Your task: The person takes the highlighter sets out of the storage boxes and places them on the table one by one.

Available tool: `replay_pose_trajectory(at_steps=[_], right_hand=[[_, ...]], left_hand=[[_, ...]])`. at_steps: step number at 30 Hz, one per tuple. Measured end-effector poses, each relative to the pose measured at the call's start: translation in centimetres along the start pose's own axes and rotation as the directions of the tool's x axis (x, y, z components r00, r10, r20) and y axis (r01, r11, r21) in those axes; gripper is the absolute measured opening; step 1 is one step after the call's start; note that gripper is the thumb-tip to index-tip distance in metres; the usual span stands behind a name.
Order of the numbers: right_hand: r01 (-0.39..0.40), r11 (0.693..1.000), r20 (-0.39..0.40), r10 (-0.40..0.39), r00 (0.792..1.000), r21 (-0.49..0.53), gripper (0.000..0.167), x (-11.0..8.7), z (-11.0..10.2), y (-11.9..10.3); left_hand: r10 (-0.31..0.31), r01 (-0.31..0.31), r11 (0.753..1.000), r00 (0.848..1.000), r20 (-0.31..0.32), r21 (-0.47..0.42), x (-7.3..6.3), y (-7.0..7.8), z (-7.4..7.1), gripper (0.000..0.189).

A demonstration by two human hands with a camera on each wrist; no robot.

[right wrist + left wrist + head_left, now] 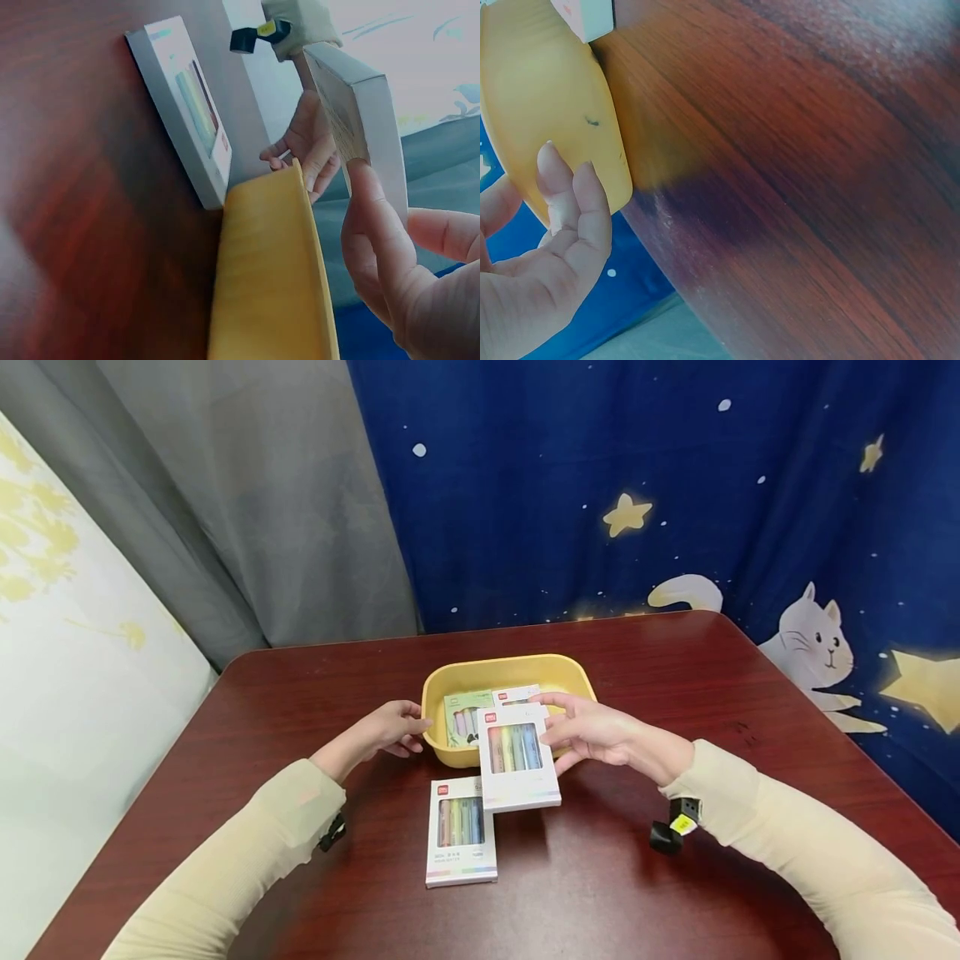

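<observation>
My right hand pinches a white box of coloured pens by its right side, thumb across one face and fingers behind. The box is raised over the front rim of a yellow plastic basket, its window facing up. At the basket's left end, my left hand holds the rim between thumb and fingers; the left wrist view shows fingertips along the outer wall. Inside the basket lie a green pen box and another white pen box, partly hidden by the raised one.
Another white pen box lies flat on the dark red table in front of the basket, its corner overlapped by the held box in the head view. A blue curtain and a grey curtain hang behind the table.
</observation>
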State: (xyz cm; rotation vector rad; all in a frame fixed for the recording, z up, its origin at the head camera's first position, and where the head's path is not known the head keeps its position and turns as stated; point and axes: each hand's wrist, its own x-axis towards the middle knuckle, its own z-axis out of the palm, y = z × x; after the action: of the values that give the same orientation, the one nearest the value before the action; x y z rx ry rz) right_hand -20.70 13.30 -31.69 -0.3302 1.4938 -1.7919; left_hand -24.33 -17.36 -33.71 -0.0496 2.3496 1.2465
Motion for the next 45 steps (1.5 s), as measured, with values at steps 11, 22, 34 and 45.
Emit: replay_pose_trajectory(at_steps=[11,22,34,45], right_hand=[[-0.02,1.0,0.022,0.019,1.0,0.017,0.066,-1.6,-0.5,2.2],[-0.037,0.999,0.03,0.037,0.999,0.004,0.066,-2.0,-0.7,4.4],[-0.038,0.999,0.011,0.038,0.999,-0.016,0.065,-1.9,-0.7,5.5],[-0.079,0.996,-0.043,0.078,0.996,-0.034,0.068,-1.4,-0.5,6.5]], left_hand=[[0.002,-0.002,1.0,1.0,0.004,0.002,-0.2,0.0,-0.1,0.04],[0.008,-0.008,1.0,1.0,0.006,0.0,-0.1,0.1,0.0,0.04],[0.007,-0.007,1.0,1.0,0.003,0.007,-0.1,0.1,0.0,0.041],[0.016,-0.016,1.0,1.0,0.004,0.01,-0.3,0.1,0.0,0.041]])
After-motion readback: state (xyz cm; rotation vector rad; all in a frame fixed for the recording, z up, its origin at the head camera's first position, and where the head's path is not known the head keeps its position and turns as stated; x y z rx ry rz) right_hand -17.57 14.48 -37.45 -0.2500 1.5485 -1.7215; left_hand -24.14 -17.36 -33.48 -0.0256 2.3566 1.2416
